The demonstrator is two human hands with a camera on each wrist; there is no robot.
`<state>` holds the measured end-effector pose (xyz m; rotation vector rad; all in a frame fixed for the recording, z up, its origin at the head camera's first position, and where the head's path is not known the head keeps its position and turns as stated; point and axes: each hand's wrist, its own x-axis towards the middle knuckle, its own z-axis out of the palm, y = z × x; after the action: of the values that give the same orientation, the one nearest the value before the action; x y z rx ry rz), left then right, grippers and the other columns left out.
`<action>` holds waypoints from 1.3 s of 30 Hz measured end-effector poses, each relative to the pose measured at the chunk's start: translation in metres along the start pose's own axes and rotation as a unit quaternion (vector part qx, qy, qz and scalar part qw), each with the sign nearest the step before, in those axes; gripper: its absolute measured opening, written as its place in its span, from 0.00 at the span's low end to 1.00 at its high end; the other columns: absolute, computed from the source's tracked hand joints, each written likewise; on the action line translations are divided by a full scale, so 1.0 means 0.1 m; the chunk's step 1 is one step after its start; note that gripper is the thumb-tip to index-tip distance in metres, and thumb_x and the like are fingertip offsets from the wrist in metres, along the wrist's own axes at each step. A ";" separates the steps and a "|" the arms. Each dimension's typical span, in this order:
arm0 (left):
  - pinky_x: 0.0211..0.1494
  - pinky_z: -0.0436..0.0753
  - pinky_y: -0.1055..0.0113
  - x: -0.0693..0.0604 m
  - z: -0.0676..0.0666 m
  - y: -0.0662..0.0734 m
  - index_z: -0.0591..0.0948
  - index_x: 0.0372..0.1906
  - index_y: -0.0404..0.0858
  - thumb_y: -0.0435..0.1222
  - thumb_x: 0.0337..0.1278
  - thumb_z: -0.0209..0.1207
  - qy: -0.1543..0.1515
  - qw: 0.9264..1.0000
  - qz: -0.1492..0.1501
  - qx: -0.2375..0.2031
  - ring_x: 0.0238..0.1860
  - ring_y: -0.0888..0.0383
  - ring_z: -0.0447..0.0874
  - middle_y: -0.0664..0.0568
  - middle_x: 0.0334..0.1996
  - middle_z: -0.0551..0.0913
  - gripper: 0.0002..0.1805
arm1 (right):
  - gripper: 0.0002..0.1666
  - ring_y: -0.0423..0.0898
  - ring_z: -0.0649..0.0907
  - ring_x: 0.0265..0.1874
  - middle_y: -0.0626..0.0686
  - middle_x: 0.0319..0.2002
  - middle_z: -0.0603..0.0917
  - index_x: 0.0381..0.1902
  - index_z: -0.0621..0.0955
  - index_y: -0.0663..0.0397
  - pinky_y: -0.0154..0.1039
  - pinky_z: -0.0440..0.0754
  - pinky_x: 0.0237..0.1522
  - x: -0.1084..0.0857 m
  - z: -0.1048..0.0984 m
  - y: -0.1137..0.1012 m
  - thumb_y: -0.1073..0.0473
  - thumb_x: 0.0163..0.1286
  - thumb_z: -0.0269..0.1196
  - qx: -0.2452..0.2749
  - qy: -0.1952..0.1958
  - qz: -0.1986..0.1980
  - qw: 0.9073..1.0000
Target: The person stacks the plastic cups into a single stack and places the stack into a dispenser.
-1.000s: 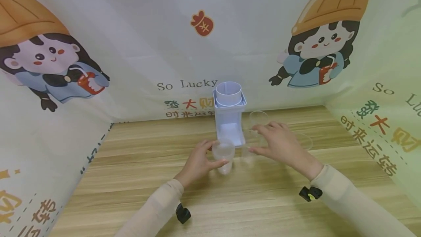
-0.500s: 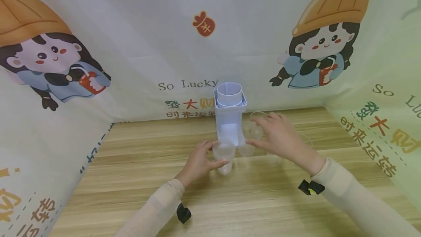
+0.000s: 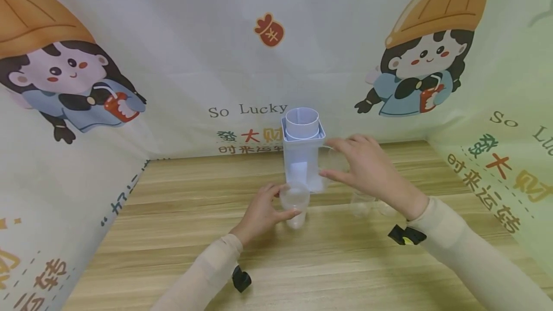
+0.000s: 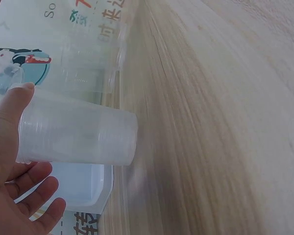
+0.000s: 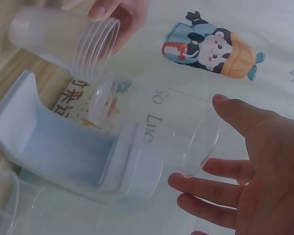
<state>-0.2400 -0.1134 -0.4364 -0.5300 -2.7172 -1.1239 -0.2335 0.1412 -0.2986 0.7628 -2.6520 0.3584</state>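
Observation:
My left hand (image 3: 261,212) holds a nested stack of clear plastic cups (image 3: 295,200) upright near the table, thumb and fingers around the rims. In the left wrist view that stack (image 4: 83,129) appears sideways. Right of it, my right hand (image 3: 371,172) grips a single clear cup (image 5: 193,129) near its rim, between thumb and fingertips. This cup is raised beside the pale lilac cup dispenser (image 3: 301,150), which has a round tube on top and an open front. Being transparent, the cup is faint in the head view.
Below my right forearm, other clear cups (image 3: 362,204) stand on the wooden table (image 3: 181,263), partly hidden and hard to make out. A printed cloth (image 3: 194,52) walls the table at the back and both sides. The dispenser stands near the back edge.
My right hand has moved up and back, lifting a clear cup from low beside the stack to the dispenser's right side. My left hand and the stack have stayed in place.

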 end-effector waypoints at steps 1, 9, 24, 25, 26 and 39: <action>0.56 0.82 0.56 0.00 0.00 0.00 0.79 0.58 0.39 0.50 0.44 0.75 0.000 1.000 0.001 -0.001 0.53 0.50 0.79 0.49 0.53 0.81 0.35 | 0.40 0.58 0.81 0.55 0.54 0.51 0.87 0.63 0.76 0.50 0.60 0.71 0.64 0.01 0.00 -0.02 0.34 0.60 0.68 0.004 -0.003 0.001 1.000; 0.57 0.82 0.54 0.00 -0.02 0.01 0.79 0.59 0.38 0.50 0.45 0.75 -0.004 1.000 0.007 -0.002 0.53 0.50 0.80 0.48 0.54 0.80 0.36 | 0.43 0.57 0.80 0.58 0.53 0.55 0.86 0.65 0.75 0.49 0.59 0.69 0.67 0.11 0.07 -0.16 0.33 0.59 0.68 0.010 -0.024 -0.014 1.000; 0.56 0.82 0.51 0.00 -0.03 0.02 0.81 0.55 0.40 0.48 0.44 0.75 0.004 1.000 0.022 -0.004 0.52 0.50 0.80 0.49 0.51 0.81 0.31 | 0.40 0.56 0.82 0.52 0.53 0.49 0.87 0.60 0.78 0.51 0.57 0.76 0.60 0.18 0.30 -0.28 0.33 0.58 0.68 -0.009 -0.008 -0.058 0.998; 0.56 0.83 0.51 0.00 -0.03 0.02 0.81 0.55 0.40 0.48 0.44 0.75 0.004 1.000 0.020 -0.002 0.52 0.50 0.80 0.49 0.51 0.81 0.31 | 0.40 0.56 0.82 0.52 0.53 0.50 0.87 0.60 0.78 0.50 0.57 0.76 0.60 0.18 0.32 -0.28 0.32 0.58 0.68 -0.009 -0.010 -0.058 0.998; 0.56 0.83 0.52 0.00 -0.03 0.02 0.81 0.55 0.40 0.48 0.44 0.75 0.005 1.000 0.020 0.000 0.52 0.50 0.80 0.49 0.51 0.81 0.31 | 0.40 0.56 0.82 0.52 0.53 0.50 0.87 0.60 0.78 0.50 0.57 0.77 0.59 0.18 0.34 -0.28 0.32 0.58 0.68 -0.009 -0.012 -0.058 0.998; 0.56 0.83 0.50 0.01 -0.03 0.01 0.81 0.53 0.40 0.47 0.45 0.75 0.005 1.000 0.026 -0.012 0.53 0.50 0.80 0.49 0.54 0.81 0.29 | 0.39 0.56 0.82 0.54 0.57 0.56 0.84 0.62 0.77 0.51 0.54 0.81 0.56 0.12 0.61 -0.25 0.36 0.59 0.70 0.025 -0.034 -0.075 0.996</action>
<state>-0.2406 -0.1146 -0.4338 -0.5938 -2.6676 -1.1454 -0.2457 0.0952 -0.3452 1.0001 -2.6363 0.3669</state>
